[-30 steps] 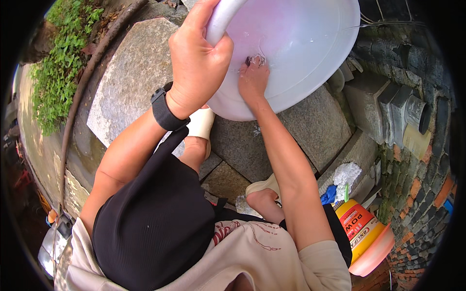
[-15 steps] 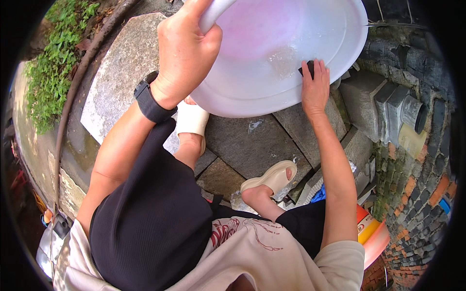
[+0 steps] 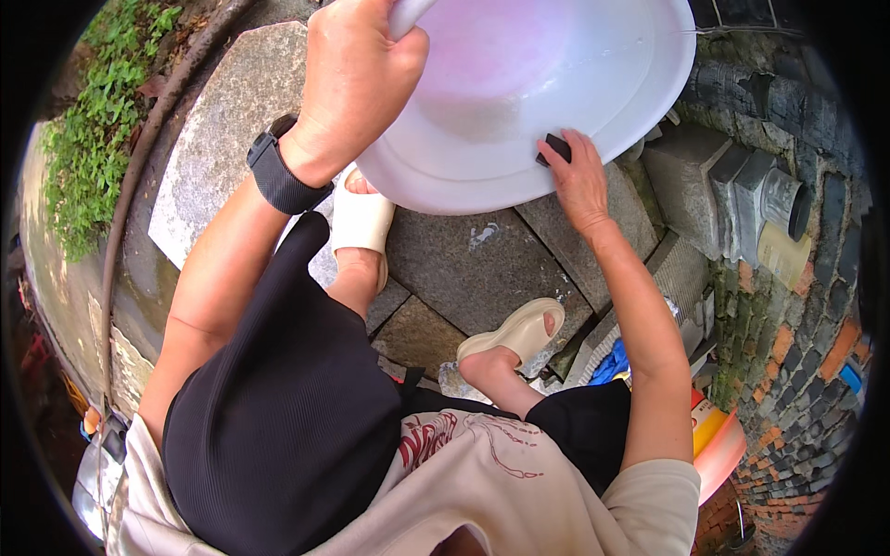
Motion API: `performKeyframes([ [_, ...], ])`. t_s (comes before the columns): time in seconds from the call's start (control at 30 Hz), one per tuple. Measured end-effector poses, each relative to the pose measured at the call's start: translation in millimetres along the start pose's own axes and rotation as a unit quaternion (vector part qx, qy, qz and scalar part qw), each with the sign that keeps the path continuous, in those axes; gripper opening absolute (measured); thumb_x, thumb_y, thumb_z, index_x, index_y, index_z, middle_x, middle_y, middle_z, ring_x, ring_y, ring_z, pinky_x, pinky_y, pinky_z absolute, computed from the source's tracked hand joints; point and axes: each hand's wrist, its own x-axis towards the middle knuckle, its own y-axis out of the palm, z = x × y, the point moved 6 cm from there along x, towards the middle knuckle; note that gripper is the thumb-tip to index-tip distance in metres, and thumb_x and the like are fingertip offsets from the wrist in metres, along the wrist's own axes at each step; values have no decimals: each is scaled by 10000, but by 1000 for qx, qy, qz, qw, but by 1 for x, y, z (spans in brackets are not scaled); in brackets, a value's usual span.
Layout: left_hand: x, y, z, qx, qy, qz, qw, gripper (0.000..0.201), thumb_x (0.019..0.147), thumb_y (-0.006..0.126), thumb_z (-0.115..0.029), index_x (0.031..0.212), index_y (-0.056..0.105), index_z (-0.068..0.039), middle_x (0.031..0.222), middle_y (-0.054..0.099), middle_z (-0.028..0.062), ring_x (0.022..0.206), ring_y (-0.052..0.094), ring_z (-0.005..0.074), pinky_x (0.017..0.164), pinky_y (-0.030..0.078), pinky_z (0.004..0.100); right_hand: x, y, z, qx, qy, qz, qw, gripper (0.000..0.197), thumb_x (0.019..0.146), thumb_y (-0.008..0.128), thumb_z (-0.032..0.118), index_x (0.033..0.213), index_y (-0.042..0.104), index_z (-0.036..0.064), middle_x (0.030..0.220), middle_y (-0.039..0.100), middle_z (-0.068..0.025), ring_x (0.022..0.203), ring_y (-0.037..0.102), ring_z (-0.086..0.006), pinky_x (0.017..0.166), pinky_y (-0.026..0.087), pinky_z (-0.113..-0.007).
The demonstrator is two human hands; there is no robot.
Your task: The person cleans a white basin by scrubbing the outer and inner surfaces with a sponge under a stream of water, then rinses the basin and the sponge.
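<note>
A large white plastic basin (image 3: 547, 102), tinted pink toward its bottom, is held tilted in front of me. My left hand (image 3: 362, 83), with a dark band on its wrist, is closed round the basin's rim at the top of the view. Against the basin's inner wall, close to the near rim, my right hand (image 3: 581, 176) presses a small black pad (image 3: 554, 148). Fingers and thumb are closed on that pad, which is partly covered, so its exact kind is unclear. Below the basin's near edge are my feet in cream slides (image 3: 363, 218).
Stone paving (image 3: 464, 259) lies underfoot. To the right, a brick wall (image 3: 788, 389) rises beside grey blocks and a pipe end (image 3: 786, 206). A pinkish-orange container (image 3: 718, 454) stands by my right elbow. Green plants (image 3: 93, 157) and a long brown hose (image 3: 139, 176) run along the left.
My right hand has slid left along the basin's inner wall with the black pad. The clear patch of water seen there earlier has gone. The left hand keeps its grip on the rim.
</note>
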Motion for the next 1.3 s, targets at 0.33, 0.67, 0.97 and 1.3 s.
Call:
performKeyframes([
  [0.33,6,4,-3,13,-13,51,999,584,684,489,85,1249,590,-24,919,663,242,793,681,304,730,517,335,15,26,124,388,114,45,914,262,762,666,43,1017,719,73,957,597,-130,940,543,-308,853,464,-411],
  [0.67,-2,5,3,6,-93,40,995,595,689,476,100,1247,601,-65,925,654,248,785,685,318,713,520,349,-10,34,59,203,207,37,956,212,745,668,94,952,698,65,920,614,-147,927,553,-354,830,464,-434],
  [0.97,3,-8,4,-23,25,34,999,564,695,467,77,1243,573,0,945,659,259,891,672,341,801,508,355,-2,25,57,122,50,19,991,325,753,670,87,1078,666,103,995,581,-118,941,543,-312,817,462,-403],
  [1.3,5,-5,45,-97,-145,101,980,591,840,667,-72,1371,419,2,934,672,86,816,648,129,730,507,246,53,68,61,66,172,10,983,397,831,626,140,1225,583,122,1134,517,-201,1068,475,-363,904,405,-452],
])
